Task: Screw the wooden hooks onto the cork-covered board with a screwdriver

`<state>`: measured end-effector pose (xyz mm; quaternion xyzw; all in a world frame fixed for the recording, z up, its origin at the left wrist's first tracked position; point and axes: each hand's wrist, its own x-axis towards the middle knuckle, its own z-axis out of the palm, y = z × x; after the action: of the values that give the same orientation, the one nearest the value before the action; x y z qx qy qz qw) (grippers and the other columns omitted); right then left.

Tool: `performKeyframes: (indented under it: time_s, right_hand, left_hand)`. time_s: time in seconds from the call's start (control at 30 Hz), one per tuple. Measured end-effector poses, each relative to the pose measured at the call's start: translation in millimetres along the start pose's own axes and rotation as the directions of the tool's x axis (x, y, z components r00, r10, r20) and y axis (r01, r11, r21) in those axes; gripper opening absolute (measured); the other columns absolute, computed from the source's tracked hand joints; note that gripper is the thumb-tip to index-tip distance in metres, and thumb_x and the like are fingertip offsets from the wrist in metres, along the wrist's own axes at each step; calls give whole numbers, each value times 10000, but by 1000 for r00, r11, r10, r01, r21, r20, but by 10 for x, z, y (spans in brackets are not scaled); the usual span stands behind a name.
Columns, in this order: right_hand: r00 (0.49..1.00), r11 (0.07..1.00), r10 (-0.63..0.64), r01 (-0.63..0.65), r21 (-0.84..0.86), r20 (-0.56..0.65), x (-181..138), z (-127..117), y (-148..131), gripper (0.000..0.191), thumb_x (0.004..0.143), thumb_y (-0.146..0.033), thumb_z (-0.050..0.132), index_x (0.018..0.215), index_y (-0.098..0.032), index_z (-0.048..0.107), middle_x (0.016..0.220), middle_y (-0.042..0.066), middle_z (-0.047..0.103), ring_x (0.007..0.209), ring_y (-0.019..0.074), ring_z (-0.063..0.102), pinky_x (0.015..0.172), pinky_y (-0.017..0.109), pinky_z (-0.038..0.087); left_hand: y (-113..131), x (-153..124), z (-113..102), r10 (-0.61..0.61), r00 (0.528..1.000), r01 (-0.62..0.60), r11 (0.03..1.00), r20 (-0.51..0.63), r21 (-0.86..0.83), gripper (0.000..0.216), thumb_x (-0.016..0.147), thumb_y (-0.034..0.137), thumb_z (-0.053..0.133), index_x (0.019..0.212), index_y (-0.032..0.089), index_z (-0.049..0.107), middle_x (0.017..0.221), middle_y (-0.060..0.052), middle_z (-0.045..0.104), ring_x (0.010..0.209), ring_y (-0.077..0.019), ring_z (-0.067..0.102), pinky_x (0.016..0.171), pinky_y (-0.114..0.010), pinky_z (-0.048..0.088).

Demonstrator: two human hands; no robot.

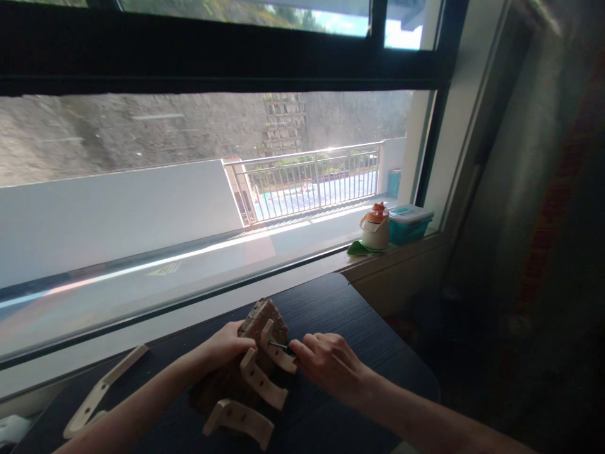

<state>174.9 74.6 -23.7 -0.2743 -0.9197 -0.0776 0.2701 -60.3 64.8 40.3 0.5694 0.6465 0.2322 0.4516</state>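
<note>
A rough brown wooden board is held tilted over the dark table. My left hand grips its upper left edge, thumb on the near face. Three pale, curved wooden hooks with dark holes sit along the board: an upper hook, a middle hook and a lower hook. My right hand is closed around a screwdriver, its handle mostly hidden by the fingers. The thin metal shaft points left, and its tip meets the upper hook near a hole.
To the left of my left forearm lies a pale bent wooden piece. The dark table ends at a window sill. On the sill stand a cream bottle with an orange top, a green leaf-shaped item and a lidded teal box.
</note>
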Motion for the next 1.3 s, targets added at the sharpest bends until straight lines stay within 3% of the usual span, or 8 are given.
performKeyframes:
  time_s: [0.3, 0.53, 0.77, 0.9, 1.0, 1.07, 1.2, 1.3]
  right_hand:
    - [987, 981, 48, -76, 180, 154, 13, -81, -59, 156, 915, -208, 401, 939, -169, 550, 757, 25, 614, 610, 133, 542, 547, 278, 321]
    - [722, 248, 434, -671, 698, 539, 33, 35, -85, 343, 887, -339, 407, 856, -103, 653, 673, 28, 618, 584, 108, 518, 500, 215, 326]
    - [960, 953, 183, -226, 202, 212, 30, -182, -100, 156, 889, -288, 454, 952, -198, 565, 760, 24, 644, 632, 142, 583, 563, 254, 353]
    - [976, 999, -54, 53, 11, 209, 35, -136, -92, 127, 874, -127, 425, 947, -185, 513, 723, 25, 595, 592, 148, 553, 537, 266, 345]
    - [976, 986, 63, -94, 137, 210, 36, -71, -114, 135, 877, -160, 427, 931, -185, 548, 728, 30, 614, 590, 143, 553, 541, 260, 338]
    - [934, 867, 257, -336, 367, 248, 45, -44, -134, 153, 875, -231, 447, 919, -186, 586, 738, 23, 634, 617, 132, 559, 558, 242, 345]
    - [739, 271, 375, -665, 696, 560, 70, 0, -125, 241, 840, -280, 466, 930, -129, 630, 695, 9, 614, 565, 96, 495, 511, 208, 339]
    - [774, 312, 349, -627, 714, 527, 64, -4, -100, 262, 855, -296, 444, 905, -131, 642, 692, 8, 613, 571, 93, 495, 522, 207, 345]
  left_hand:
    - [-67, 21, -2, 9, 1000, -10, 1000, 28, 22, 284, 535, 192, 570, 813, 145, 604, 714, 15, 662, 682, -180, 599, 646, -279, 455]
    - [22, -16, 44, 32, 998, -35, 998, 48, 47, 266, 548, 186, 565, 812, 161, 593, 709, 30, 653, 676, -167, 594, 630, -262, 449]
    - [37, -25, 69, 22, 998, -25, 998, 64, 49, 260, 540, 198, 566, 797, 161, 587, 680, 39, 638, 658, -160, 583, 630, -267, 443]
    - [71, -40, 77, 15, 998, -19, 999, 67, 49, 269, 541, 199, 575, 806, 158, 582, 669, 43, 627, 647, -155, 574, 624, -264, 436]
    - [90, -49, 74, 19, 997, -23, 998, 78, 51, 264, 545, 199, 571, 806, 160, 585, 679, 39, 629, 652, -158, 576, 617, -262, 437]
    - [94, -51, 70, 24, 996, -29, 998, 85, 54, 263, 545, 193, 565, 805, 160, 590, 699, 34, 636, 663, -161, 581, 624, -264, 442]
    - [76, -39, 65, 15, 996, -20, 998, 84, 59, 275, 549, 196, 564, 820, 156, 592, 703, 28, 644, 663, -165, 589, 620, -268, 451]
    - [56, -24, 65, -2, 998, -2, 998, 69, 62, 286, 552, 203, 570, 832, 154, 591, 700, 26, 649, 665, -171, 596, 609, -268, 451]
